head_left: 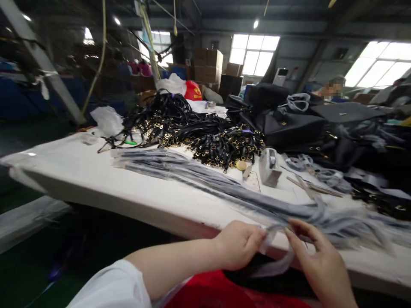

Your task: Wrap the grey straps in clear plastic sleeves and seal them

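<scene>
Head camera looks forward and down, close over the table (96,179) (edge nearest).

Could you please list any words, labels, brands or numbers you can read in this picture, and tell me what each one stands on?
No text can be read anywhere in this view.
Red bag at the back of the table: yellow print, too small and blurred to read.
Cardboard boxes: no legible marking.
Tape dispenser: no label visible.
Clear wrapping between the left hand and right hand: no print visible.
</scene>
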